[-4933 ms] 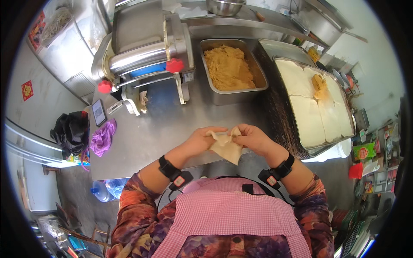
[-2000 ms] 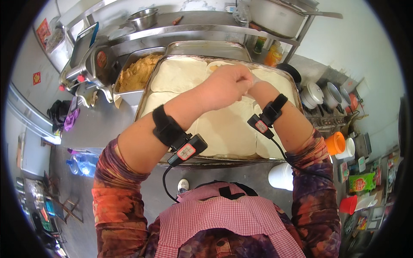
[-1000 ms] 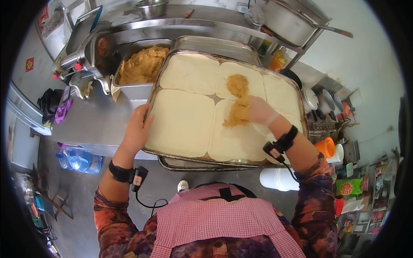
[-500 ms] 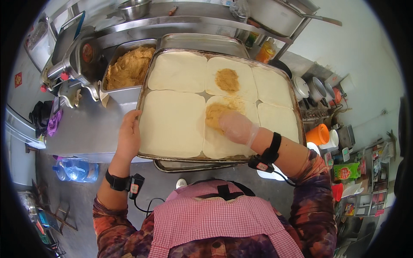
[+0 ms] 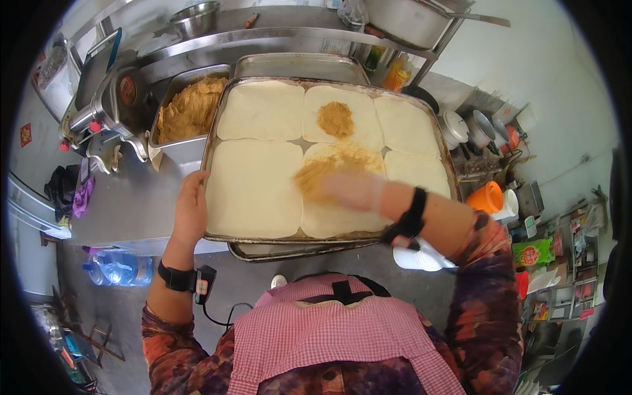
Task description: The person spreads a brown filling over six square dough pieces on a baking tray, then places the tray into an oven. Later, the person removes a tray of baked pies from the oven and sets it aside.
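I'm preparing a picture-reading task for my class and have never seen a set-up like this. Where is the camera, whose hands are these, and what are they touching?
There is no robot here: both hands belong to the person wearing the camera. It sits on the head and looks down through a wide fisheye lens, so straight edges bend; the picture's left is the person's left. In front is a metal tray bearing six flat, pale dough sheets. The left hand rests against the tray's left edge. The right hand is at the tan paste smeared on the front middle sheet; it is blurred, so whether it holds any is unclear. A round patch of paste lies on the back middle sheet. More lies in the deep metal pan beside the tray.
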Demonstrator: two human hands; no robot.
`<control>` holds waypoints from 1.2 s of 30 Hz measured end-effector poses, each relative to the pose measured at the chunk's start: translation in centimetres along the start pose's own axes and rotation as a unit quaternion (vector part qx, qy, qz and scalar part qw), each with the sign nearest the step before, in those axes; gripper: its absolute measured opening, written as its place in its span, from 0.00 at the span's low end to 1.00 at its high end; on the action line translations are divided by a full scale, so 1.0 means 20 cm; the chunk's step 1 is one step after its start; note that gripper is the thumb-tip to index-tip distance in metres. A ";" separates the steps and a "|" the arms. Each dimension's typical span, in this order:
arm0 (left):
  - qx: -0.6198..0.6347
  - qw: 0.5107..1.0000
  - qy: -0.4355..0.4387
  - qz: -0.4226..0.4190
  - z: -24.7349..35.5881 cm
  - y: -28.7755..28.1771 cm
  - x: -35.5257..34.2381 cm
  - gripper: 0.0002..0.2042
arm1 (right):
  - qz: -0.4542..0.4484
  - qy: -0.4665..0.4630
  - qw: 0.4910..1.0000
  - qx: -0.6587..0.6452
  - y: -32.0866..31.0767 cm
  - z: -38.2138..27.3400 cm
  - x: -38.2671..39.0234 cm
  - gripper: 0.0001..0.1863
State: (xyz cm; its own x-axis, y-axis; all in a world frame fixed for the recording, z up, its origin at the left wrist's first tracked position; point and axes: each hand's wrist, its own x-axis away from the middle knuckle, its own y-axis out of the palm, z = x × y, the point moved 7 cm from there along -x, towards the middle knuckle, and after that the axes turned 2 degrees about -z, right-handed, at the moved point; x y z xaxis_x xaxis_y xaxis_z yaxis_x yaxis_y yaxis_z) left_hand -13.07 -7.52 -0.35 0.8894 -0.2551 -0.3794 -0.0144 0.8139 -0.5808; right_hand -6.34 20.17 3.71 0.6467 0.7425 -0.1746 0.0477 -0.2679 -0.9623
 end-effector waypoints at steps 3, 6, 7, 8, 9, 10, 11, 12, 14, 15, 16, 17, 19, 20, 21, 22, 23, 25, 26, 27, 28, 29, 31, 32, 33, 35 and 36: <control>0.019 1.000 -0.001 0.006 -0.01 0.00 0.01 0.12 | 0.036 0.156 0.987 0.012 -0.17 0.21 0.40 0.13; 0.024 0.999 -0.019 0.016 -0.04 0.00 0.02 0.13 | -0.141 0.309 0.940 0.013 -0.09 0.41 0.65 0.11; 0.031 0.999 -0.017 0.020 -0.04 -0.01 0.02 0.13 | -0.112 0.315 0.942 -0.020 -0.11 0.44 0.63 0.10; 0.022 0.999 -0.028 0.013 -0.05 0.00 0.02 0.13 | -0.084 0.298 0.950 -0.039 -0.09 0.42 0.57 0.09; 0.023 0.999 -0.031 0.012 -0.06 0.00 0.02 0.13 | -0.034 0.332 0.943 0.004 -0.13 0.45 0.48 0.04; 0.037 0.999 -0.024 0.016 -0.05 0.00 0.01 0.13 | -0.074 0.279 0.955 0.067 -0.12 0.44 0.32 0.05; 0.028 0.999 -0.040 0.008 -0.06 0.01 0.01 0.13 | -0.085 0.261 0.945 0.178 -0.11 0.39 0.18 0.05; 0.031 0.998 -0.046 0.006 -0.07 0.01 0.01 0.13 | -0.107 0.169 0.965 0.172 -0.06 0.27 0.06 0.06; 0.034 0.998 -0.056 0.004 -0.07 0.01 0.01 0.13 | -0.077 0.091 0.982 0.145 0.03 0.02 -0.07 0.07; 0.034 0.998 -0.059 0.003 -0.08 0.01 0.01 0.13 | -0.033 0.045 0.995 0.079 0.02 -0.10 -0.09 0.06; 0.033 0.998 -0.061 0.001 -0.08 0.01 0.01 0.13 | -0.025 0.088 0.996 0.011 0.00 -0.12 -0.07 0.06; 0.031 0.998 -0.063 0.000 -0.08 0.01 0.01 0.13 | -0.009 0.090 0.993 -0.071 -0.03 -0.14 -0.02 0.07; 0.040 0.997 -0.062 0.006 -0.08 0.01 0.02 0.14 | -0.001 0.100 0.990 -0.101 -0.12 -0.09 0.10 0.09; 0.028 0.998 -0.064 0.005 -0.08 0.01 0.02 0.14 | -0.045 0.131 0.989 -0.052 -0.17 0.02 0.16 0.11; 0.025 0.998 -0.062 0.012 -0.08 0.00 0.02 0.14 | -0.045 0.173 0.978 -0.104 -0.22 0.12 0.23 0.12; 0.022 0.998 -0.061 0.019 -0.08 0.00 0.03 0.14 | -0.079 0.269 0.951 -0.130 -0.20 0.23 0.31 0.14; 0.018 0.997 -0.068 0.019 -0.08 0.00 0.03 0.14 | -0.077 0.185 0.973 -0.112 -0.17 0.21 0.30 0.14; 0.028 0.997 -0.074 0.017 -0.07 0.00 0.02 0.14 | -0.063 0.085 0.994 -0.016 -0.07 0.21 0.26 0.15; 0.018 0.996 -0.082 0.012 -0.07 0.01 0.02 0.14 | -0.067 0.081 0.994 -0.021 0.02 0.22 0.23 0.15; 0.022 0.996 -0.086 0.011 -0.07 0.01 0.02 0.14 | -0.070 0.077 0.994 -0.024 0.09 0.23 0.18 0.15; 0.038 0.996 -0.085 0.016 -0.06 0.00 0.02 0.14 | -0.071 0.029 0.996 -0.042 0.14 0.22 0.13 0.15; 0.016 0.996 -0.086 0.015 -0.06 0.00 0.02 0.14 | -0.063 0.060 0.996 -0.009 0.15 0.27 0.08 0.14; 0.013 0.996 -0.083 0.020 -0.05 -0.01 0.02 0.14 | -0.030 0.081 0.996 0.034 0.16 0.28 0.01 0.11; 0.002 0.997 -0.073 0.023 -0.04 -0.01 0.02 0.14 | -0.052 0.038 0.997 0.043 0.14 0.25 0.00 0.10; -0.002 0.997 -0.073 0.025 -0.04 -0.01 0.02 0.13 | -0.058 0.032 0.996 0.055 0.12 0.21 0.01 0.09; -0.008 0.996 -0.081 0.030 -0.04 -0.01 0.02 0.13 | -0.072 -0.002 0.997 0.031 0.06 0.08 0.07 0.08; -0.011 0.996 -0.086 0.030 -0.04 -0.01 0.03 0.13 | -0.078 -0.029 0.997 -0.005 0.02 0.00 0.13 0.07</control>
State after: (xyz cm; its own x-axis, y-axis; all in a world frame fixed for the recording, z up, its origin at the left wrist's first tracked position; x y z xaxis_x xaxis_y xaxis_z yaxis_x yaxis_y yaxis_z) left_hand -13.01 -8.24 -1.08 0.9515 -0.1116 -0.2866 -0.0786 0.8128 -0.5773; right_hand -4.73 21.94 2.87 0.5858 0.8097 -0.0348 0.1517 -0.1518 -0.9767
